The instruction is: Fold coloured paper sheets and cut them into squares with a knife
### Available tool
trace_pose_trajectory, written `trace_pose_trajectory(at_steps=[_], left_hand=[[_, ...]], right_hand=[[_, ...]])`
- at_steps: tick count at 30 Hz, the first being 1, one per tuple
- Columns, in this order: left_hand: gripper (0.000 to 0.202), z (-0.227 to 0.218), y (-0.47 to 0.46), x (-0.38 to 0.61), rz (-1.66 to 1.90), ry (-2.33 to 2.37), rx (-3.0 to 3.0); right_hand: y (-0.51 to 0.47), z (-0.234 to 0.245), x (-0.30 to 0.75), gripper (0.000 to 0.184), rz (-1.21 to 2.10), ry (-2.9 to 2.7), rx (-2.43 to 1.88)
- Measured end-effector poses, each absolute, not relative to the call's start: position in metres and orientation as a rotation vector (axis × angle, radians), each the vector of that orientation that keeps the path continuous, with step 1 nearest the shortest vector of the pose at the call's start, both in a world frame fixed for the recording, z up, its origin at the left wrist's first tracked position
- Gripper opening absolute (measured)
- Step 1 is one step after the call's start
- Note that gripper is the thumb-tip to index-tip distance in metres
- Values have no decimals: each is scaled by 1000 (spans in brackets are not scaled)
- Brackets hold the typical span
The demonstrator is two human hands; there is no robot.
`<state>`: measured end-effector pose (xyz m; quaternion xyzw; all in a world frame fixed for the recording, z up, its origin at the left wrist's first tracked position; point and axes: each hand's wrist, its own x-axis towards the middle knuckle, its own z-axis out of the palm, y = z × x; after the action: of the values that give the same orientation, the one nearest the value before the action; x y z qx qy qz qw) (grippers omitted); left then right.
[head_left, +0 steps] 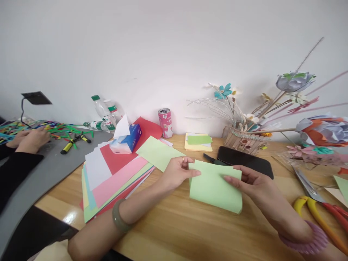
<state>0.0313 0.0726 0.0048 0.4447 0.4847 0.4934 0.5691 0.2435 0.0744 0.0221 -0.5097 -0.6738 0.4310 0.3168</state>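
Observation:
Between my two hands is a folded sheet of light green paper (214, 188), held up above the wooden table. My left hand (176, 172) pinches its upper left corner, thumb in front and fingers behind. On the upper right side, my right hand (251, 183) grips the paper with its thumb on the front face; its other fingers are partly hidden behind. Another light green sheet (159, 150) lies flat just beyond my left hand. Behind the held paper rest a black phone (244, 161) and a dark-handled tool (213, 159), partly covered.
Coloured paper (119, 181) is stacked at left beside a tissue box (126, 139). A pink can (165, 123) and plastic bottles (104, 112) stand by the wall. Scissors (310, 188) lie at right, near a flower basket (241, 139). A co-worker's hands (32, 139) are at far left.

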Motion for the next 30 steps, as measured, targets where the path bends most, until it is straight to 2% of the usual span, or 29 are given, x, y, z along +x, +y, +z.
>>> trace_pose_trajectory(at_steps=[6, 12, 19, 30], left_hand=[[43, 15, 61, 37, 1229, 993, 870], [28, 20, 57, 41, 1316, 1056, 816], [21, 19, 56, 41, 1367, 1120, 851], [22, 15, 56, 39, 1402, 1112, 832]], right_hand=[[72, 26, 243, 40, 1174, -1625, -1369], [71, 23, 242, 39, 1181, -1567, -1393], [67, 28, 243, 31, 1125, -1450, -1431], [66, 26, 242, 35, 1055, -1398, -1416]])
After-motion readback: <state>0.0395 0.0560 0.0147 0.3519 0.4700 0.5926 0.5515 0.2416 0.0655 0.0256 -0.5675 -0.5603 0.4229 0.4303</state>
